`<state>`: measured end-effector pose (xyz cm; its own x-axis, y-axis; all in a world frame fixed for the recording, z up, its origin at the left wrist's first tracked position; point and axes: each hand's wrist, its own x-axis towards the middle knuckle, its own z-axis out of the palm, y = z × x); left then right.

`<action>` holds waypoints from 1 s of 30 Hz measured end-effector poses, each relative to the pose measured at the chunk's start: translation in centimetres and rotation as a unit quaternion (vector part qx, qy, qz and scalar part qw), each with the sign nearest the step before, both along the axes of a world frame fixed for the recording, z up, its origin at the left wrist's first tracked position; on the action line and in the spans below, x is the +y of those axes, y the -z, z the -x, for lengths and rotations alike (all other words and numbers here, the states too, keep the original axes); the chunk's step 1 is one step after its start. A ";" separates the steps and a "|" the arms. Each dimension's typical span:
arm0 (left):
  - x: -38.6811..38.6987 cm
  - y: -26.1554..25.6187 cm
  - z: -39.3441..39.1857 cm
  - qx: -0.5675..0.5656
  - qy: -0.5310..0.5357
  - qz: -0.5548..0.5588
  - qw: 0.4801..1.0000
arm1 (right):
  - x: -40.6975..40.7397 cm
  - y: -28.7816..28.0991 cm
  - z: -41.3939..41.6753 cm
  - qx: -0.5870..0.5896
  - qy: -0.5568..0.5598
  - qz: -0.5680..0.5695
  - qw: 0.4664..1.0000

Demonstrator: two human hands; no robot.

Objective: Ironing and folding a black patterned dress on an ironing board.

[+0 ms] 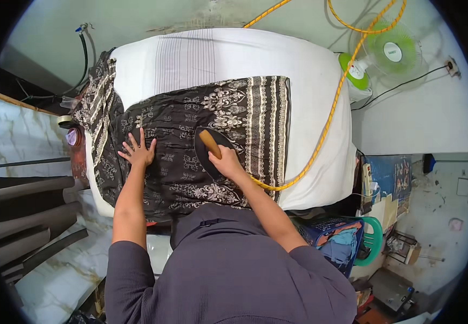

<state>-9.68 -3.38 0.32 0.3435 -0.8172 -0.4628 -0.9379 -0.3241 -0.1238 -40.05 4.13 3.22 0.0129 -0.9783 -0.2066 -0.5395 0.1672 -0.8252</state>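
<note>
A black garment (173, 152) with cream ornamental print and striped border lies across an ironing table padded with white cloth (319, 121). On the garment, near its patterned border, rests a dark iron (203, 156) with a wooden handle. My right hand (226, 163) is wrapped around that handle. A yellow braided hose or cord (314, 160) runs from near my right wrist up past the table's right side. My left hand (139, 150) presses flat on the fabric, fingers spread, to the left of the iron. Wrinkles show in the cloth around it; the garment's left end is bunched.
A green and white fan (392, 52) stands beyond the table's back right corner. At the front right are a blue basket of clothes (339, 243) and a green plastic chair (373, 241). A tape roll (64, 120) sits at the left edge, above dark fabric rolls (27, 210).
</note>
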 end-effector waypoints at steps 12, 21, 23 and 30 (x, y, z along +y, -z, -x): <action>0.6 2.1 -0.6 -0.018 0.014 0.046 0.999 | 2.3 1.6 23.9 -0.082 0.442 -0.037 0.892; -4.3 3.0 9.9 0.058 0.214 0.359 0.907 | -0.5 -0.8 10.1 0.049 0.137 -0.075 0.986; -7.2 2.5 12.8 0.122 0.260 0.250 0.925 | -1.4 -2.5 4.4 0.081 0.001 -0.061 0.995; -10.5 1.7 12.8 0.093 0.313 0.154 0.933 | -4.7 -1.5 4.0 0.172 -0.122 -0.004 0.978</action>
<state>-22.46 -13.88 -1.34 -0.3080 -0.9348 -0.1770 -0.9513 0.3004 0.0692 -44.03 -0.56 4.75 0.1734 -0.9533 -0.2473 -0.8091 0.0052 -0.5876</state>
